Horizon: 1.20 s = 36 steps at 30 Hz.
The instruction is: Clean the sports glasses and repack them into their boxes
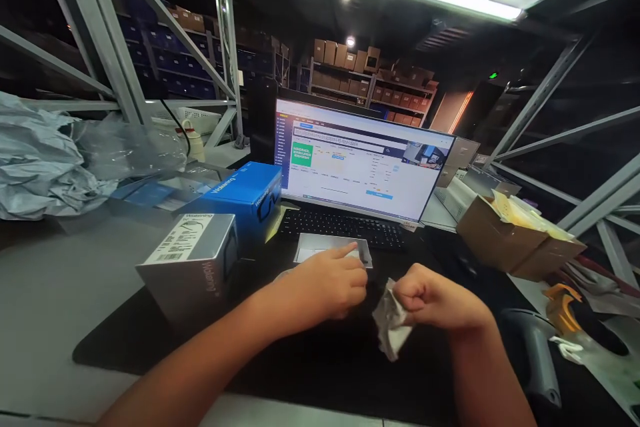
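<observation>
My right hand (433, 300) is closed in a fist around a crumpled piece of white paper (390, 323) above the black desk mat (310, 360). My left hand (327, 283) hovers just to its left, index finger stretched toward a flat silvery pouch (323, 247) that lies in front of the black keyboard (345, 225); its other fingers are curled and hold nothing I can see. A grey box with a barcode label (193, 267) stands by my left forearm, a blue box (245, 197) behind it.
A lit monitor (360, 160) stands behind the keyboard. Crumpled grey plastic bags (45, 160) pile at the left. An open cardboard box (520, 233) sits at the right, a grey handheld scanner (535, 353) and a tape dispenser (575, 320) nearer me. Metal racking surrounds the desk.
</observation>
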### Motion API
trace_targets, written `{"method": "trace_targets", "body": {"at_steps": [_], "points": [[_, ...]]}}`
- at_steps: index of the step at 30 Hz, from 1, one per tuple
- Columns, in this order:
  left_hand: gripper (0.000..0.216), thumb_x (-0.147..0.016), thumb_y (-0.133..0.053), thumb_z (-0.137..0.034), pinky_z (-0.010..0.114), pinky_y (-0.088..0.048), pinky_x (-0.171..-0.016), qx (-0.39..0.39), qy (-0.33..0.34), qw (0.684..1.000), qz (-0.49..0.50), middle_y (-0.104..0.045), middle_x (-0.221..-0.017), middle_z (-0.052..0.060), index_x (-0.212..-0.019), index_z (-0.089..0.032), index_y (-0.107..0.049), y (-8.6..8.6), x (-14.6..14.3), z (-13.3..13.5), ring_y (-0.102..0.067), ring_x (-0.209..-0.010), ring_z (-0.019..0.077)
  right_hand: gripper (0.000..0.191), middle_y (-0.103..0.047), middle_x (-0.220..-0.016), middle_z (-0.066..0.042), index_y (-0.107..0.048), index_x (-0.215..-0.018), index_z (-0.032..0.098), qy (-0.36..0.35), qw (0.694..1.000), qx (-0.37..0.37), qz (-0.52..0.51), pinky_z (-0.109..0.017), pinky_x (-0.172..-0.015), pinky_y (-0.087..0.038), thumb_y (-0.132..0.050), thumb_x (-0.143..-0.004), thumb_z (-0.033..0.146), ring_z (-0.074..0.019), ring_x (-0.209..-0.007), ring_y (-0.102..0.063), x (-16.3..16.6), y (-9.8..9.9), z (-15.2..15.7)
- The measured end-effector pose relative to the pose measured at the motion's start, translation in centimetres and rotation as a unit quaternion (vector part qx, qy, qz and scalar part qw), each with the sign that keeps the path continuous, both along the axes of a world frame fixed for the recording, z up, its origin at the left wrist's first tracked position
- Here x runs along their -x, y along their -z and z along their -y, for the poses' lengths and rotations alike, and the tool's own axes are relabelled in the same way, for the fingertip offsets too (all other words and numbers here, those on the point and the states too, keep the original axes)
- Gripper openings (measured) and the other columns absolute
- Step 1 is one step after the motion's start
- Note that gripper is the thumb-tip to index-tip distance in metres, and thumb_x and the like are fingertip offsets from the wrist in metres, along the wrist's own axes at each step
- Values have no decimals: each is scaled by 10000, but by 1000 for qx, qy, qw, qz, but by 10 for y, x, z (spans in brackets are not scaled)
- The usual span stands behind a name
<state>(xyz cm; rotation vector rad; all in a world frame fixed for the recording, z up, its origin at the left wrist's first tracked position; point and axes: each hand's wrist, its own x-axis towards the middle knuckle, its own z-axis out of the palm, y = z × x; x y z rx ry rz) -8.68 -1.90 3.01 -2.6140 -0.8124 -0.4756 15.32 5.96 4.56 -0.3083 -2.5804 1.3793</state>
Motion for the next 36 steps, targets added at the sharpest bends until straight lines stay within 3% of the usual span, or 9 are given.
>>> {"method": "trace_targets", "body": {"at_steps": [4, 10, 12, 19, 23, 26, 30, 33, 36], "points": [[91, -885, -665, -176, 409, -344, -1210, 10, 7, 1000, 17, -668, -871, -5, -800, -194, -639, -3, -3, 5, -640, -979, 173, 544, -287, -565, 70, -214, -558, 219, -43, 998, -34, 22, -254, -527, -231, -668, -859, 221, -94, -566, -263, -14, -9, -6], [128, -909, -630, -137, 425, -406, -1165, -14, 4, 1000, 1, -636, -806, 2, -794, -190, -648, 12, -14, 3, -604, -837, 178, 469, -282, -534, 81, -243, -593, 222, 197, 977, -83, -5, -245, -461, -172, -635, -837, 142, -77, -513, -231, 13, 2, 43], [149, -929, -590, -109, 425, -400, -1169, -23, 1, 1000, -1, -647, -832, 9, -816, -186, -650, 11, -12, 2, -620, -882, 181, 426, -315, -545, 75, -256, -606, 221, 225, 970, -96, -12, -239, -459, -180, -594, -844, 116, -77, -517, -264, 18, 4, 48], [66, -929, -591, -139, 414, -321, -1223, 20, 6, 998, 53, -705, -943, -3, -903, -189, -626, -16, 10, 6, -644, -1100, 172, 548, -254, -573, 78, -200, -572, 215, 50, 997, -6, -63, -254, -509, -196, -682, -831, 239, -89, -561, -213, -5, -8, 6], [103, -926, -581, -144, 405, -361, -1199, 48, 23, 995, 88, -708, -889, -5, -846, -201, -613, -16, 9, 6, -667, -1048, 161, 614, -277, -584, 61, -184, -549, 223, 42, 997, 17, -61, -270, -554, -266, -686, -854, 404, -109, -584, -264, -16, -5, -6], [120, -913, -579, -125, 391, -410, -1166, 36, 24, 993, 111, -714, -885, 7, -827, -200, -614, -11, 5, 3, -682, -1013, 157, 653, -266, -562, 70, -196, -534, 226, 83, 991, 54, -91, -260, -543, -296, -769, -786, 411, -100, -565, -260, -16, -3, -4], [109, -901, -602, -139, 401, -452, -1133, 6, 8, 991, 130, -720, -912, 20, -809, -195, -616, -7, 4, -1, -699, -970, 159, 644, -298, -513, 81, -265, -505, 221, 202, 961, 93, -164, -235, -501, -297, -868, -658, 387, -80, -521, -306, -10, -5, -5], [91, -896, -611, -154, 407, -464, -1124, -2, -8, 988, 154, -720, -911, 20, -814, -194, -625, -5, 7, -3, -705, -935, 157, 621, -336, -473, 89, -326, -487, 212, 316, 904, 120, -260, -217, -462, -280, -931, -517, 350, -68, -472, -320, -8, -3, -15], [69, -881, -627, -161, 403, -487, -1102, -18, -24, 979, 200, -724, -910, 23, -821, -193, -634, -4, 10, -3, -702, -901, 156, 647, -369, -485, 85, -314, -515, 212, 389, 837, 115, -367, -209, -471, -266, -934, -526, 394, -67, -482, -327, -11, 0, -31]]}}
